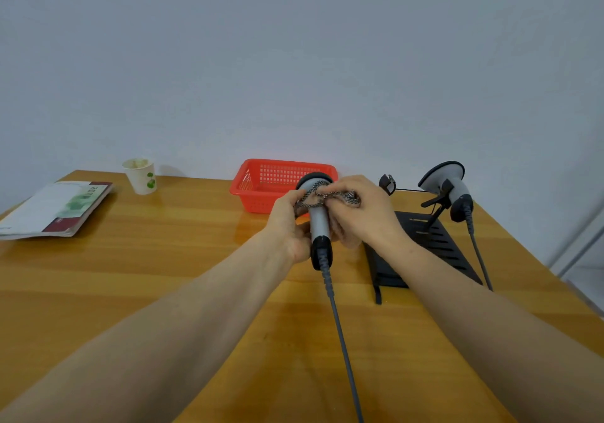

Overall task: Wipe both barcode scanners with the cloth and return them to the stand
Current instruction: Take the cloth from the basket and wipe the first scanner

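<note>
A grey barcode scanner with a black head and base is held upright above the table's middle, its grey cable trailing toward me. My left hand grips its handle from the left. My right hand pinches a checked grey cloth that is wrapped over the scanner just below its head. The second grey scanner rests in the right clip of the black stand. The stand's left clip holds nothing.
A red plastic basket stands just behind my hands. A paper cup and a booklet lie at the far left of the wooden table. The second scanner's cable runs down the right side. A wall stands behind.
</note>
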The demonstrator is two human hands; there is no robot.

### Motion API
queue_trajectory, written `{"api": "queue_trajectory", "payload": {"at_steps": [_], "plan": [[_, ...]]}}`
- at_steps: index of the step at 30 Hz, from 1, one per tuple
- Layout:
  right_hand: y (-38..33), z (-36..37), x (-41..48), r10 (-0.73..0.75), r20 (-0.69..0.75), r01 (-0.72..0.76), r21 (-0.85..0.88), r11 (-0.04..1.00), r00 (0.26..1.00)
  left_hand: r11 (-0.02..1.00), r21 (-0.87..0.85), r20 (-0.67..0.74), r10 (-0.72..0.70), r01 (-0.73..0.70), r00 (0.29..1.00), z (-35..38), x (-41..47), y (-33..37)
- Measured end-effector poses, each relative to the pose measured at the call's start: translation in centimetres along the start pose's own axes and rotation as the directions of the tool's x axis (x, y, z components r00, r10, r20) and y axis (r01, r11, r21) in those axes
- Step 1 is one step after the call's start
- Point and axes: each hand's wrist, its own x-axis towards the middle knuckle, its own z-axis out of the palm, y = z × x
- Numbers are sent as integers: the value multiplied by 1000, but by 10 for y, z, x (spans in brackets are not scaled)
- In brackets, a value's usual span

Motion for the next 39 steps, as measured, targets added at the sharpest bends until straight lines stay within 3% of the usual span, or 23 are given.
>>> {"api": "queue_trajectory", "payload": {"at_steps": [7, 11, 15, 19, 24, 33, 39], "plan": [[7, 13, 1, 28, 31, -24, -130, 991, 999, 1000, -1, -33, -27, 27, 999, -5, 0, 0], [20, 9, -1, 85, 157, -23, -361, 932, 984, 998, 51, 3, -20, 20, 1000, -7, 2, 7], [15, -3, 0, 158, -81, -166, -115, 979, 984, 997, 82, 64, -15, 9, 998, -3, 1, 10], [-4, -10, 4, 147, -204, -127, 105, 986, 968, 994, 112, 52, 15, -21, 999, -3, 2, 7], [-10, -4, 1, 126, -20, -123, 115, 986, 992, 994, 112, 107, -5, -7, 994, 2, 3, 3], [-12, -3, -9, 31, 165, -46, 86, 995, 986, 995, 102, 166, -3, -14, 986, -7, 2, 6], [-5, -3, -21, -52, 252, 44, 35, 998, 966, 999, 51, 80, 13, -18, 997, -10, 5, 8]]}}
